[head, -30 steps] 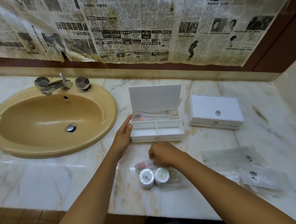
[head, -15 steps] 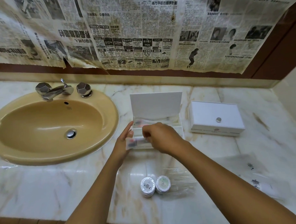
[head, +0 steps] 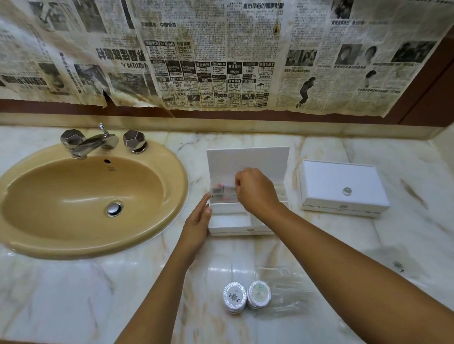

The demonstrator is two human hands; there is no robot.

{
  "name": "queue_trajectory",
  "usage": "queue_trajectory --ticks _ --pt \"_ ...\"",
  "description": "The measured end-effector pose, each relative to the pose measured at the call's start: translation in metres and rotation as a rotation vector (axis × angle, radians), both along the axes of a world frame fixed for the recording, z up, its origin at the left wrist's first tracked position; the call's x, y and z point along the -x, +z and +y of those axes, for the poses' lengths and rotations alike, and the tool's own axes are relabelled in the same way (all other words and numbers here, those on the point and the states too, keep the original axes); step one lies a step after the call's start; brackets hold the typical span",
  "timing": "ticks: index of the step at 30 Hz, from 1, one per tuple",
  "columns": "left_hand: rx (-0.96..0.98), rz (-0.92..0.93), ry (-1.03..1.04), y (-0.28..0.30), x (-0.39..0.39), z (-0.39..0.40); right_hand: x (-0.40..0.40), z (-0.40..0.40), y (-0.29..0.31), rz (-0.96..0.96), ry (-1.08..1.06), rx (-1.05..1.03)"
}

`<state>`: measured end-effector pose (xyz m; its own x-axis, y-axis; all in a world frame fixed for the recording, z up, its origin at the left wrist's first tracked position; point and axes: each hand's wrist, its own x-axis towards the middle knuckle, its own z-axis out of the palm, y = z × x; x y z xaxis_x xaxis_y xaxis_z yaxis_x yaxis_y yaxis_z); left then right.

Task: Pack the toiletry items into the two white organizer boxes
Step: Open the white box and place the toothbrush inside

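An open white organizer box point(head: 250, 227) stands mid-counter with its lid raised. My right hand point(head: 256, 191) pinches a clear-wrapped toiletry packet point(head: 221, 192) over the box's back compartment. Straight fingers of my left hand point(head: 197, 224) touch the box's left side. A second white organizer box point(head: 341, 186) sits shut to the right. Two round foil-wrapped soaps point(head: 246, 295) lie side by side near the counter's front edge, on a clear plastic wrapper.
A beige sink point(head: 86, 196) with a chrome tap point(head: 94, 142) fills the counter's left. Clear plastic packets point(head: 391, 265) lie at the front right, partly behind my right arm. Newspaper covers the wall behind. The marble counter's front edge runs below the soaps.
My right hand lifted the wrapped packet from the counter by the soaps and carried it over the open box's back compartment. My left hand stayed at the box's left side.
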<state>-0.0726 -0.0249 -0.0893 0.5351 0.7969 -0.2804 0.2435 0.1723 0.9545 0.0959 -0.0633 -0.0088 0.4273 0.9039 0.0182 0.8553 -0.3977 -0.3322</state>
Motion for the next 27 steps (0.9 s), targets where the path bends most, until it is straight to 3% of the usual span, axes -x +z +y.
queue_trajectory --ticks 8,12,16,21,27 --pt "-0.019 -0.013 -0.015 0.002 -0.001 -0.001 -0.002 0.005 -0.017 0.118 -0.076 0.211" --pt "-0.012 -0.006 -0.008 0.004 -0.001 -0.001 -0.001 -0.002 -0.017 0.082 0.033 0.268" --pt "-0.018 -0.005 -0.006 0.006 -0.002 -0.002 0.003 -0.015 -0.009 -0.027 0.147 0.216" --pt "-0.024 0.007 0.003 0.007 -0.002 -0.003 0.001 -0.023 -0.015 0.117 0.183 0.272" --pt "-0.044 0.02 -0.009 0.007 -0.001 -0.004 0.001 -0.031 -0.012 0.191 0.138 0.136"
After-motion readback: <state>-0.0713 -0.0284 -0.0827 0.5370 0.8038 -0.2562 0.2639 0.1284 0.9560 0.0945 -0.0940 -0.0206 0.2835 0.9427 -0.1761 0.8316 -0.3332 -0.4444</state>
